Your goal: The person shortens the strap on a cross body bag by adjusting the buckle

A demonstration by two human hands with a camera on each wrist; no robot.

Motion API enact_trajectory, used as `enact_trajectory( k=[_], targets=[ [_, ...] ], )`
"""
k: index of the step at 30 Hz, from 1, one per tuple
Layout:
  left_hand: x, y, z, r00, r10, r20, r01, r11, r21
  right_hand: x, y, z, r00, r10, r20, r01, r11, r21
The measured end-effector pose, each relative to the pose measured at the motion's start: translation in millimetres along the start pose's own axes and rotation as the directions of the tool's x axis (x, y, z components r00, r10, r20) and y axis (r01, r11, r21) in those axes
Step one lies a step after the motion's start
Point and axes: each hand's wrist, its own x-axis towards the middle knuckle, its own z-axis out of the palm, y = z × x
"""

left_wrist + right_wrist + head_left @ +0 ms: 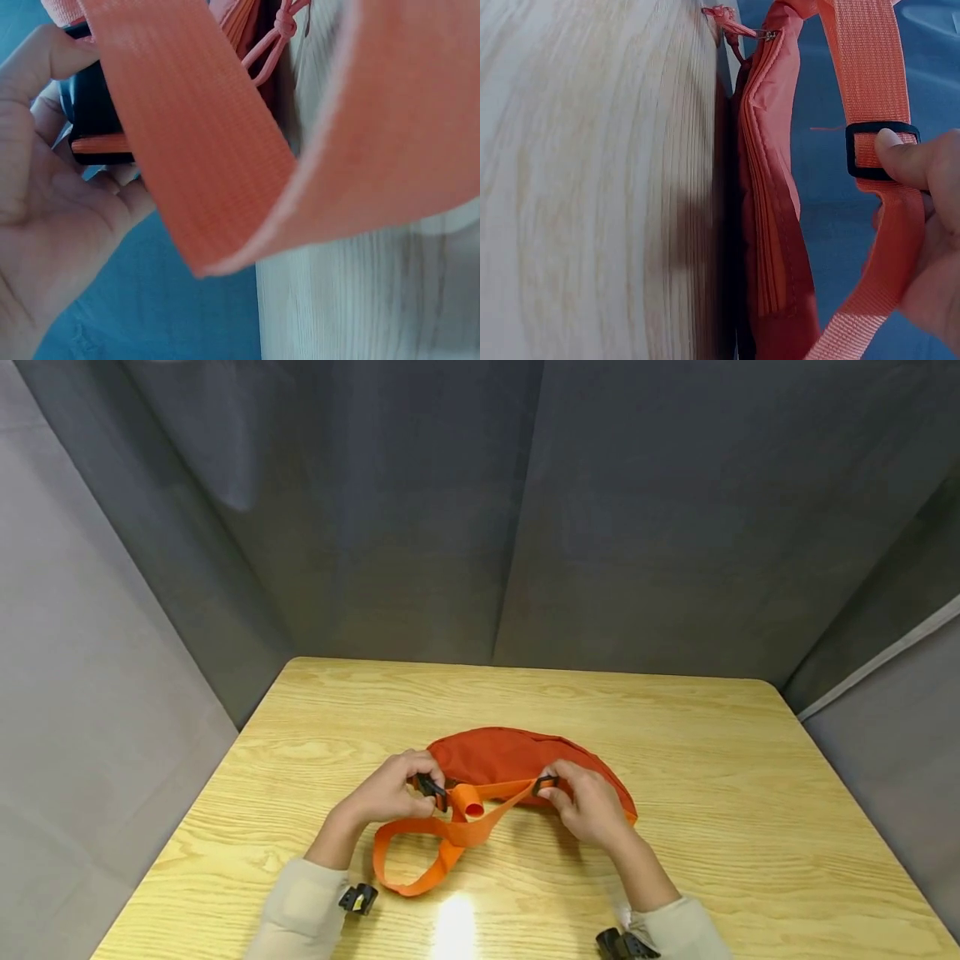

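A red-orange waist bag (502, 753) lies on the table with its curved edge away from me. Its orange strap (468, 833) loops out in front, toward my left sleeve. My left hand (401, 787) grips a black buckle (94, 105) at the bag's left end; in the left wrist view the strap hides part of it. My right hand (588, 802) pinches a black strap slider (883, 150) between thumb and fingers, in front of the bag's right half. Between the two hands the strap runs fairly straight. A zipper (761, 150) with a cord pull (731, 24) shows along the bag.
The wood-grain table (750, 827) extends on both sides of the bag. Dark grey fabric (405, 527) hangs behind it, with lighter panels (97, 693) at the sides. Each wrist wears a small black camera mount (358, 898).
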Motion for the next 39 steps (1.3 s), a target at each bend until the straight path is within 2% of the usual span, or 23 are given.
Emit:
enact_trajectory(
  k=[4, 7, 11, 13, 16, 18, 20, 23, 30, 39],
  targets=[
    [-0.9, 20.2, -6.5, 1.000, 0.017, 0.011, -0.017, 1.000, -0.004, -0.1, 4.1, -1.5, 1.000, 0.008, 0.005, -0.008, 1.000, 0.020],
    [-2.2, 23.5, -8.5, 1.000, 0.007, 0.018, -0.007, 1.000, 0.000, -1.2, 8.9, -2.7, 1.000, 0.019, 0.013, -0.020, 0.999, 0.042],
    [-4.6, 21.2, -9.2, 1.000, -0.007, 0.005, 0.007, 1.000, -0.002, -3.3, 13.1, -4.6, 0.999, 0.013, 0.032, -0.014, 0.999, 0.051],
    [-5.8, 8.9, -8.1, 1.000, -0.010, -0.005, 0.010, 1.000, 0.018, -4.8, 16.3, -7.0, 1.000, 0.016, 0.024, -0.017, 0.999, 0.042],
    [-8.2, 4.8, -10.9, 1.000, -0.019, -0.008, 0.019, 0.999, 0.031, -6.4, 20.5, -11.2, 1.000, -0.006, 0.009, 0.005, 0.999, 0.044],
    [-9.7, 4.6, -14.3, 0.999, -0.034, -0.010, 0.034, 0.999, 0.032, -6.1, 22.7, -14.9, 0.999, -0.036, 0.002, 0.036, 0.998, 0.051],
    [-10.3, 16.3, -19.0, 0.999, -0.037, -0.004, 0.037, 0.999, 0.023, -5.1, 22.9, -17.4, 0.998, -0.066, 0.005, 0.066, 0.996, 0.059],
    [-10.1, 20.5, -21.9, 0.999, -0.041, -0.006, 0.041, 0.998, 0.043, -4.4, 24.6, -22.1, 0.998, -0.052, 0.016, 0.051, 0.997, 0.065],
    [-14.6, 14.2, -25.2, 0.997, -0.082, -0.002, 0.082, 0.996, 0.032, -10.5, 34.1, -33.0, 0.997, 0.023, 0.069, -0.031, 0.992, 0.120],
    [-15.4, 12.8, -27.0, 0.996, -0.084, -0.007, 0.084, 0.996, -0.043, -13.0, 40.6, -41.1, 0.995, -0.034, 0.089, 0.019, 0.987, 0.160]
  ],
)
